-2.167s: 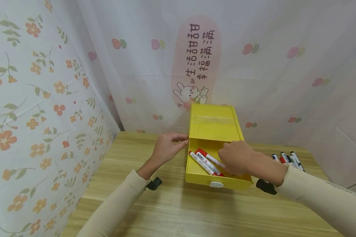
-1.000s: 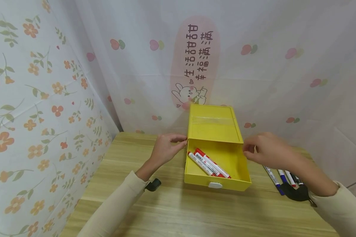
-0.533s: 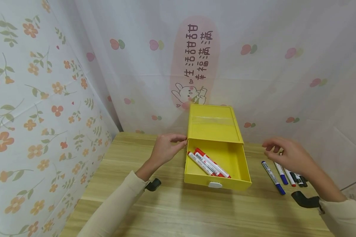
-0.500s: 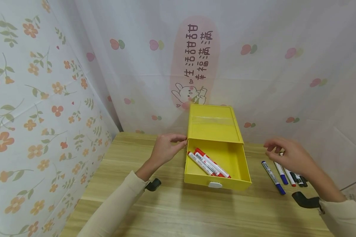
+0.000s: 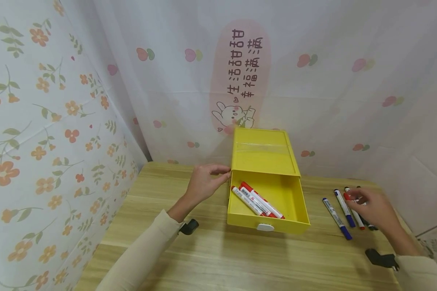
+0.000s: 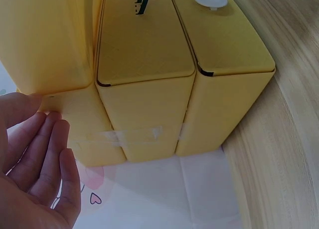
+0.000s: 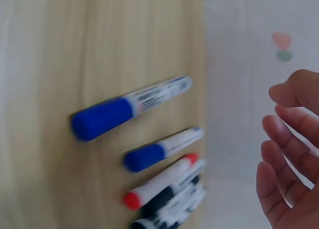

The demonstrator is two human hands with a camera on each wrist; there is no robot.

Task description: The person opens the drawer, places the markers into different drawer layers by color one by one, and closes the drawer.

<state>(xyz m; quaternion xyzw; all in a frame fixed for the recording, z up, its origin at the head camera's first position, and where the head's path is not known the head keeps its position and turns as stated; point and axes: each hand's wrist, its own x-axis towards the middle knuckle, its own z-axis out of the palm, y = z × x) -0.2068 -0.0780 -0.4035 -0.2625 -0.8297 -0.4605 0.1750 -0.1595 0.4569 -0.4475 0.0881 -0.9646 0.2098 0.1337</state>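
A yellow drawer box stands at the back of the table, its top drawer pulled out with three red-capped markers lying slanted at the left inside. My left hand rests its fingertips on the box's left side where the drawer comes out; in the left wrist view its fingers are extended. My right hand hovers over the loose markers at the right, fingers loosely bent and holding nothing. Under and beside it lie two blue markers, a red marker and several black markers, partly hidden in the head view.
Two lower drawers sit beneath the pulled-out one, shut, and clear tape runs across the box's side. The wooden table extends in front. A printed curtain hangs right behind the box, and a floral one hangs at the left.
My right hand has left the drawer and moved right, then down over the loose markers. The red-capped markers stay in the drawer. My left hand keeps its place.
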